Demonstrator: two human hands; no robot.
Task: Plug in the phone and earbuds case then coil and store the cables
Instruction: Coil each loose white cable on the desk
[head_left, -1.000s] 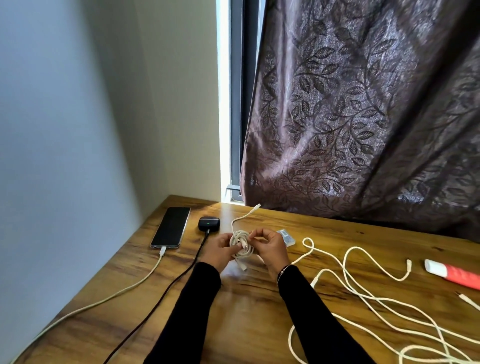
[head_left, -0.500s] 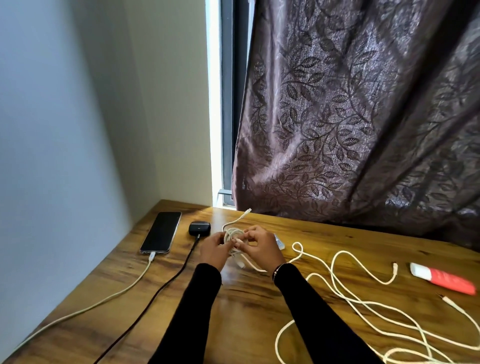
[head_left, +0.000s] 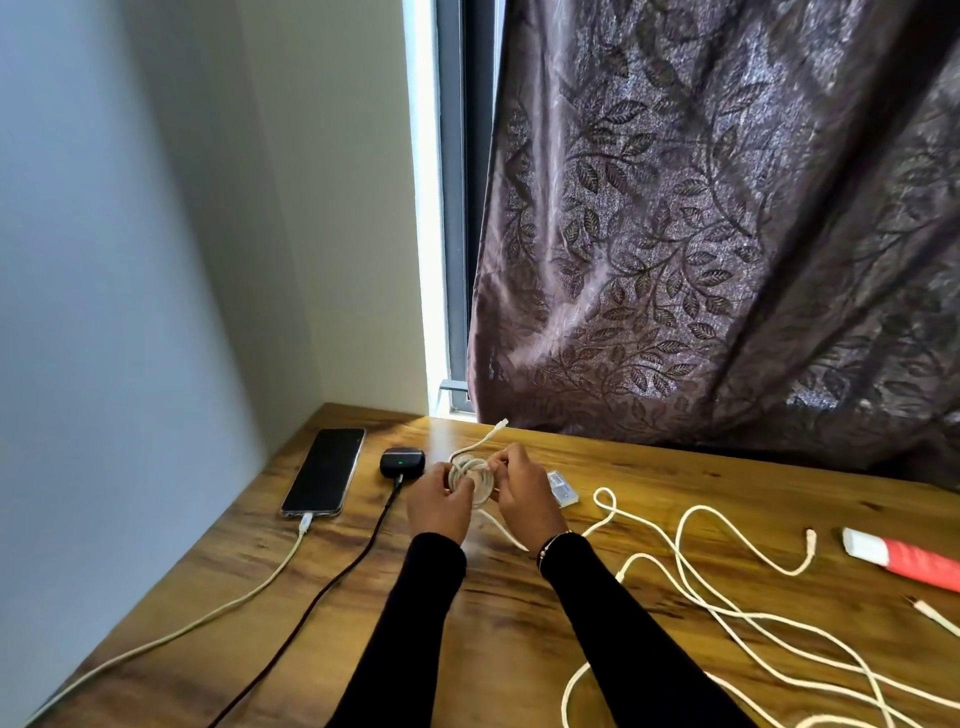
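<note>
Both hands grip a coiled white cable above the wooden table: left hand curled on its left side, right hand pinching the right, one plug end sticking up. Phone and black earbuds case lie far left, each plugged in. Loose white cables sprawl right.

I sit at a wooden table pushed into the corner of what appears to be a room at home: plain painted walls, a narrow window and a heavy leaf-patterned curtain hanging beside it.
</note>
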